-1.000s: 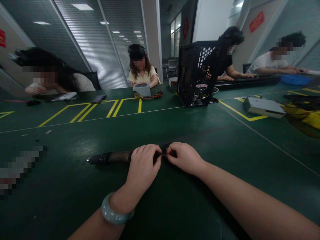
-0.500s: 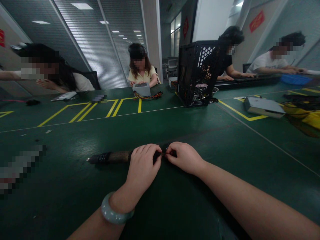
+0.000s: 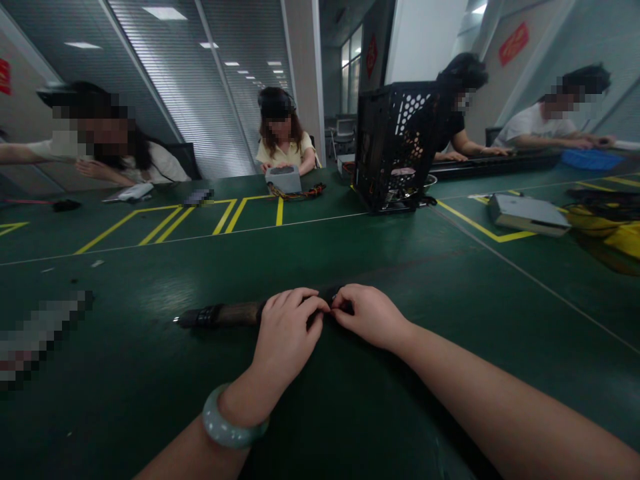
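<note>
A long dark rod-shaped thing, like a folded umbrella, lies crosswise on the green table, with a small shiny tip at its left end. Over its middle rests my left hand, closed, with thumb and index finger bent towards the right hand. My right hand is closed in a pinch at the thing's right part, its fingertips touching those of the left. Whatever small part lies between the fingertips is hidden. A pale green bangle circles my left wrist.
Beyond the hands stand a black computer case and a grey power supply with cables, handled by a person opposite. A silver box lies at right near yellow fabric. Other people sit around the green table.
My left index finger has moved slightly right, over the pinch point, covering a small bit that showed between the hands. The person at far left has shifted their head a little right.
</note>
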`<state>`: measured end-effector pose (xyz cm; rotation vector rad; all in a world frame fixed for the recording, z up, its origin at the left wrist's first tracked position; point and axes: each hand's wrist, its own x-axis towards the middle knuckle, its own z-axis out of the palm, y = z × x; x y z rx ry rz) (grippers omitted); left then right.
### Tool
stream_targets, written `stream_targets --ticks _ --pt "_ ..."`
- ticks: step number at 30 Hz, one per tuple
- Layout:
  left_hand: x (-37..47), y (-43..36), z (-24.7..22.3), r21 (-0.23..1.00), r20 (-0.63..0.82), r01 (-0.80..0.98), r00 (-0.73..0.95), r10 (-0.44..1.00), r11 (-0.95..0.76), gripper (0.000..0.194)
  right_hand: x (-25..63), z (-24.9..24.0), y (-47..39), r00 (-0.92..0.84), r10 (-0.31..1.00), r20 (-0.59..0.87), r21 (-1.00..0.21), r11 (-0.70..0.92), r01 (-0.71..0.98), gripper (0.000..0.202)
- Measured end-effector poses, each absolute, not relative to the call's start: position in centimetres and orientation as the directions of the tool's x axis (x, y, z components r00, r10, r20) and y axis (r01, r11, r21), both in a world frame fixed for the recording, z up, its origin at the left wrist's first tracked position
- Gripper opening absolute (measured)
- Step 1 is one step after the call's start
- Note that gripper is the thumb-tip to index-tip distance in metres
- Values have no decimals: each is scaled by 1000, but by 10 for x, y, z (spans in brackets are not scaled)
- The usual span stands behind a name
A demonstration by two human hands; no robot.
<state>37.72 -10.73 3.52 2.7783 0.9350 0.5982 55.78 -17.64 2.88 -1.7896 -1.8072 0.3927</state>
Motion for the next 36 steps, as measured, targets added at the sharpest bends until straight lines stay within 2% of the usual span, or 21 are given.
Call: stream_targets --ticks 10,20,25,36 --pt "378 -108 37 298 344 555 697 629 -777 15 557 30 -176 54 984 172 -575 56 816 1" --pt "378 -108 36 272 339 544 718 608 -794 13 558 28 -176 52 983 177 -574 60 816 2" --pt "378 -107 34 310 366 561 675 641 -768 17 557 28 -176 55 983 173 -575 55 816 1" --pt "376 -106 35 299 340 541 710 617 -786 21 557 30 -177 46 983 180 -577 68 814 2"
